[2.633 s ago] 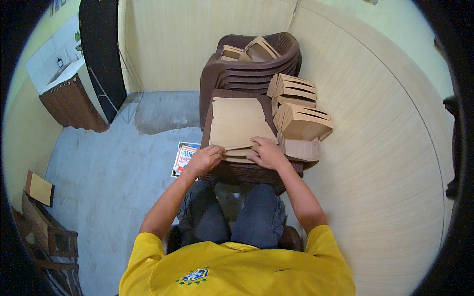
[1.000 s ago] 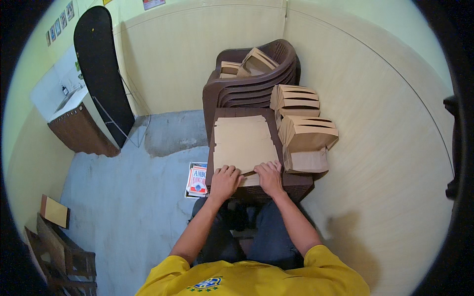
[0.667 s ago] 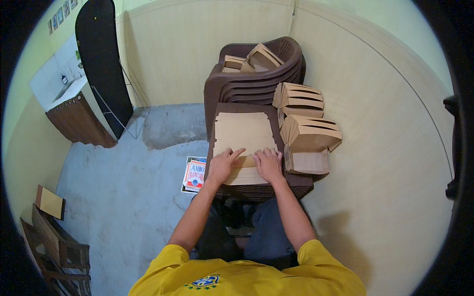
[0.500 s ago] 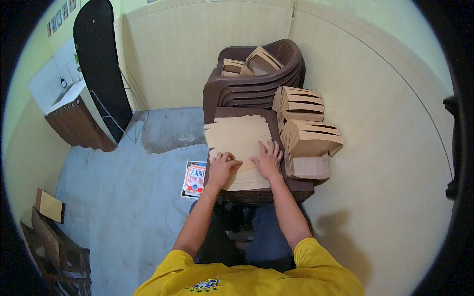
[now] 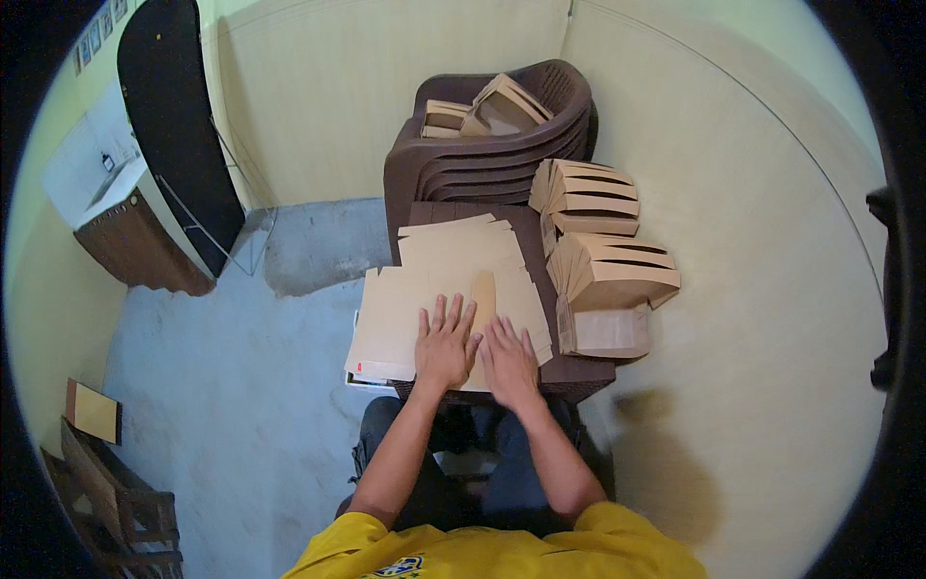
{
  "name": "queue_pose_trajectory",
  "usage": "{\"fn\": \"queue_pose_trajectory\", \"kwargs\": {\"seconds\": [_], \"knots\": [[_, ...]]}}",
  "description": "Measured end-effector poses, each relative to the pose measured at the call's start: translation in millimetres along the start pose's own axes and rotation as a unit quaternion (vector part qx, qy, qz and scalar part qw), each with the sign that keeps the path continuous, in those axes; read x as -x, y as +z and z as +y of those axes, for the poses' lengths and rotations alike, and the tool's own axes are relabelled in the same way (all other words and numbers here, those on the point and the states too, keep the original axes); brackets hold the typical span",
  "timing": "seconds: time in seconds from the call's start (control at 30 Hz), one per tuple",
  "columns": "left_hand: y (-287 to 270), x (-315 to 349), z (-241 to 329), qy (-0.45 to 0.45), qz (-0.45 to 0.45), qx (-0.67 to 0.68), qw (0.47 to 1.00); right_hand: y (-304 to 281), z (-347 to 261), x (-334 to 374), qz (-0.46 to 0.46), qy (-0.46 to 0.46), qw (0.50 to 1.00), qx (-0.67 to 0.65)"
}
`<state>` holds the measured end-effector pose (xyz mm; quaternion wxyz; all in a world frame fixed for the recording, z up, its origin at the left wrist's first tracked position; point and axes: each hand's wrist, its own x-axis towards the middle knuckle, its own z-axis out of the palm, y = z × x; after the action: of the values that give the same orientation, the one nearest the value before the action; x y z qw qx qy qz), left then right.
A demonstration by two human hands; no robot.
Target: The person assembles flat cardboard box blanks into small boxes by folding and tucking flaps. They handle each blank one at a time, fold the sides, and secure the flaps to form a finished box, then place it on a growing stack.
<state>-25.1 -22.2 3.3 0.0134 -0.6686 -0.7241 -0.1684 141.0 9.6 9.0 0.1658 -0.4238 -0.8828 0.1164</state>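
Left hand (image 5: 445,355) and right hand (image 5: 510,367), spread and gripping nothing, are lying on flat brown cardboard (image 5: 449,261), probably pressing a crease, the next move calling for even pressure.

Tan cardboard sheets (image 5: 391,309), lying flat and overlapping on the brown tabletop (image 5: 528,227). Plain face; edges cut with notches and slits. Left part juts past the tabletop's left side, small red mark (image 5: 360,367) near its lower corner. Far edges uneven, layers offset. Darker oblong patch (image 5: 484,297) near the middle. Separate sheet or opened fold at left: hard to tell.
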Motion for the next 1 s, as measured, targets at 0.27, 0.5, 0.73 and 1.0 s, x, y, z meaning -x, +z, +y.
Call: {"fn": "queue_pose_trajectory", "kwargs": {"seconds": [0.27, 0.5, 0.73, 1.0], "knots": [[5.0, -0.9, -8.5, 0.015, -0.017, 0.026, 0.999, -29.7, -43.4, 36.2, -0.112, 0.045, 0.989, 0.084], [7.2, -0.2, -8.0, 0.022, -0.041, -0.005, 0.999, 3.9, -7.4, -82.1, -0.112, 0.115, 0.987, -0.011], [3.0, -5.4, -14.1, -0.027, -0.009, 0.171, 0.985, 15.1, 27.7, -111.1, 0.071, 0.145, 0.962, -0.221], [-26.7, 3.6, -19.1, 0.048, -0.057, 0.067, 0.995, 23.0, 75.8, -115.5, 0.096, 0.145, 0.937, -0.302]]}}
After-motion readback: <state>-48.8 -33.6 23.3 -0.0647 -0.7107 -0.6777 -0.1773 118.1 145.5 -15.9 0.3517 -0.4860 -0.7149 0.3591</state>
